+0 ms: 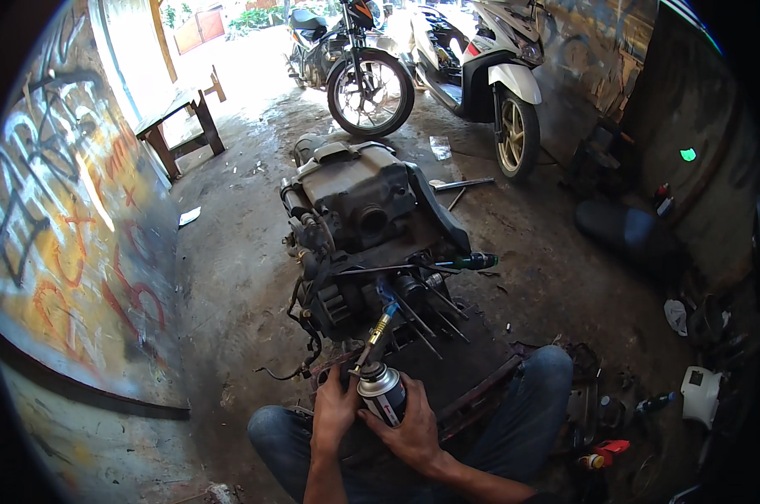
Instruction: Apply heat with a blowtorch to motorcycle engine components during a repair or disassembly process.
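My right hand (413,427) is wrapped round the gas canister (381,395) of a blowtorch, held tilted in front of me. At the canister's top, the fingers of my left hand (335,412) close on the torch head near its valve; their tips are partly hidden. The brass torch nozzle (380,324) points away from me, and a blue flame (386,290) plays on the engine (333,309). Several long metal studs (418,329) stick out of the engine toward me. Across it lies a screwdriver with a green handle (479,261).
A black airbox (355,189) sits on the engine's far side. Two motorcycles, one dark (369,91) and one white (514,84), stand beyond. A wooden bench (178,118) is by the painted left wall (94,235). Right lie a black seat (628,231) and a red-and-yellow object (607,454).
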Demonstrator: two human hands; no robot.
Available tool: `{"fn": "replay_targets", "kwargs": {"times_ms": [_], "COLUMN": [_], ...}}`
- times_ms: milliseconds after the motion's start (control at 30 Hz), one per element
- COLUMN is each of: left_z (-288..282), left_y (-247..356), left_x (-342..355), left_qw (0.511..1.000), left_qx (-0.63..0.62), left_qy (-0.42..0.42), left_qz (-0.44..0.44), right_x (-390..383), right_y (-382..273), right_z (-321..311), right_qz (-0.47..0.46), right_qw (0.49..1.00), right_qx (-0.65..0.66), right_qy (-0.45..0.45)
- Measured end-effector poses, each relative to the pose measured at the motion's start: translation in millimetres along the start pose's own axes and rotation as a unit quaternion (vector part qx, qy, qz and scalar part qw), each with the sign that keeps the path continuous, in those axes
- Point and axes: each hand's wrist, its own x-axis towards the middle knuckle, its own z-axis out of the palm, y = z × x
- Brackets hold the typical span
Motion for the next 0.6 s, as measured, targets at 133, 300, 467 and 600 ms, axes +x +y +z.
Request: {"fn": "replay_targets", "kwargs": {"times_ms": [133,300,467,600], "left_z": [3.2,2.5,4.6,3.0], "left_y": [-7.1,-5.3,-9.5,-5.5], "left_x": [0.9,1.2,2.4,1.5], "left_qw": [0.999,0.999,0.996,0.999], "left_qx": [-0.013,0.001,-0.014,-0.023], "left_qy": [0.016,0.014,0.024,0.003], "left_qz": [0.029,0.047,0.082,0.036], "right_x": [-0.2,0.7,0.7,0.5], "right_y": [0.5,1.9,3.3,0.7], "right_z": [0.4,0.2,1.3,0.2], "right_qz": [0.001,0.001,-0.016,-0.005], "right_qw": [1.0,1.0,1.0,1.0], "right_qx": [-0.001,-0.004,-0.005,0.0], "right_qy": [-0.003,-0.004,0.007,0.0]}}
